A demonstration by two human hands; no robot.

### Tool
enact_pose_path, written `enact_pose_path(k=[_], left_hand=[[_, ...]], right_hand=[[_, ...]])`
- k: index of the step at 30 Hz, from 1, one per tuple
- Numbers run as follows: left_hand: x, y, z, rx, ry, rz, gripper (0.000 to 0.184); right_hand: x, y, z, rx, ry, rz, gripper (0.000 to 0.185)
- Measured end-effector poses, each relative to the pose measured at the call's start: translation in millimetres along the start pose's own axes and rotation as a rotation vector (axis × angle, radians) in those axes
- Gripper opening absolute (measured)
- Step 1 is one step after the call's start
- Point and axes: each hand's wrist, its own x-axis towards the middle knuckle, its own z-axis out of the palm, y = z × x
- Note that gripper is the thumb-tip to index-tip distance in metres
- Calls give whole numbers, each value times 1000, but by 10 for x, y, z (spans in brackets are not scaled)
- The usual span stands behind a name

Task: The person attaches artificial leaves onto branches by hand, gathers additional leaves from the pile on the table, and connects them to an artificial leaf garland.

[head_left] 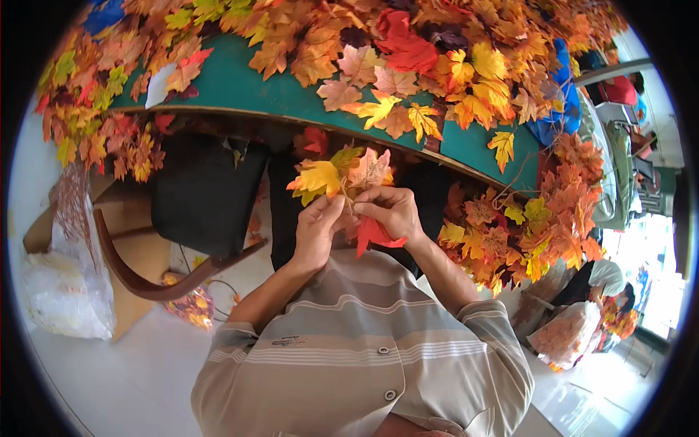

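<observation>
A small bunch of artificial maple leaves [371, 169], yellow, orange-pink and red, is held in front of my shirt, just off the table's near edge. My left hand [318, 224] pinches the stems from the left, below a yellow leaf [317, 179]. From the right, my right hand [389, 210] has thumb and fingers closed on the stems, close to the left fingertips. A red leaf [377, 234] hangs under the right hand. The exact grip on the thin stems is partly hidden by the fingers.
Piles of autumn leaves [313, 44] cover much of the green table [269, 91]. A black chair [207, 193] with a curved brown armrest stands at the left, near plastic bags [65, 291]. More leaves hang over the table's right end. Another person [582, 291] is at the far right.
</observation>
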Motion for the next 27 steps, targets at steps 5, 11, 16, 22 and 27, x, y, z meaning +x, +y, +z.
enact_pose_path(k=[5,11,16,22,27], left_hand=[[46,64,-105,175,-66,8,14],[57,176,-239,213,-104,-39,13],[86,185,-229,237,-21,-21,11],[153,34,-463,598,96,230,11],[174,78,-566,489,174,108,10]], right_hand=[[218,163,-94,27,-30,-24,10],[265,163,-117,178,-71,-7,10],[252,109,-59,245,-81,19,14],[259,-214,-147,-468,-54,-113,27],[530,-1041,-129,-777,128,-470,18]])
